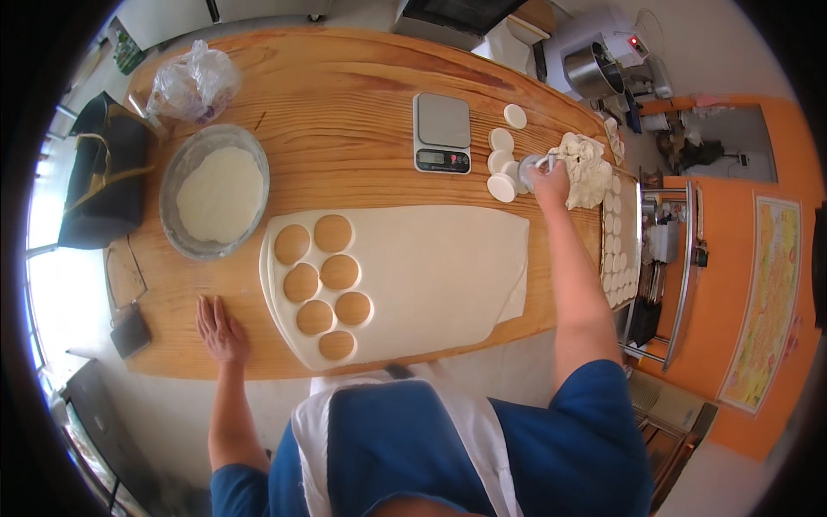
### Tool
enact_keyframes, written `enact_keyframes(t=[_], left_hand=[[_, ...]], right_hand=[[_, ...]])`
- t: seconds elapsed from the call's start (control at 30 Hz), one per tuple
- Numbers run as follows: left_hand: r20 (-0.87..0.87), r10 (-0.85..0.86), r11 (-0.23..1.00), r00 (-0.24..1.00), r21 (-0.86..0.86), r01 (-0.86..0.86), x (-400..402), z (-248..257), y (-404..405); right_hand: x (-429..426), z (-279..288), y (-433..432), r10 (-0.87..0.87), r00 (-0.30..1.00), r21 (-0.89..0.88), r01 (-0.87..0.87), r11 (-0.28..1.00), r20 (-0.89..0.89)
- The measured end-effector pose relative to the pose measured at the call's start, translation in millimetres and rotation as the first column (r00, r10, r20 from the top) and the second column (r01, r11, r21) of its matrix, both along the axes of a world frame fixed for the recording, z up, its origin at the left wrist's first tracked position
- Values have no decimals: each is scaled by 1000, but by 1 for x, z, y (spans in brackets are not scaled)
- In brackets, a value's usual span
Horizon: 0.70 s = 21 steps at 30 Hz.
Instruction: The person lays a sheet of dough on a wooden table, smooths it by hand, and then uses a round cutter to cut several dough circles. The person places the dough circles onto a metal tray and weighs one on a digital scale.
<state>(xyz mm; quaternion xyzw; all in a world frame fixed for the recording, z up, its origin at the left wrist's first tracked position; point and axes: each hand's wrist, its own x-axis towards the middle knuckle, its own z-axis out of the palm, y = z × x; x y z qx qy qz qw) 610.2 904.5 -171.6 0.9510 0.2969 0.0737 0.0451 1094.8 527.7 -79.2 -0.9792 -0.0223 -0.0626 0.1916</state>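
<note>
My left hand rests flat on the wooden table, holding nothing, to the left of a rolled-out dough sheet. Several round holes in the sheet's left part show the wood beneath. My right hand grips the handle of a round dough cutter, beyond the sheet's right end. Several cut dough discs lie just left of the cutter, some overlapping. Against the cutter's right side, partly behind my hand, sits a rough heap of dough. Whether the cutter holds a disc is hidden.
A digital kitchen scale stands beyond the sheet. Further left are a metal bowl of flour, a plastic bag and a dark handbag. A tray of dough discs lies at the right, beside a metal rack.
</note>
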Motion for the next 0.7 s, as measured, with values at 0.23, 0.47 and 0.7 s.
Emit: enact_keyframes(t=[0.23,0.47,0.7], left_hand=[[11,34,999,999,-29,-33,0,3,-2],[22,31,999,999,-28,-30,-4,-3,1],[-25,53,997,998,-54,-54,-2,-6,0]], right_hand=[[-103,23,45,199,979,395,-166,903,-44],[-302,5,72,461,669,261,-384,886,-583],[-361,0,79,461,625,186,-455,871,-630]])
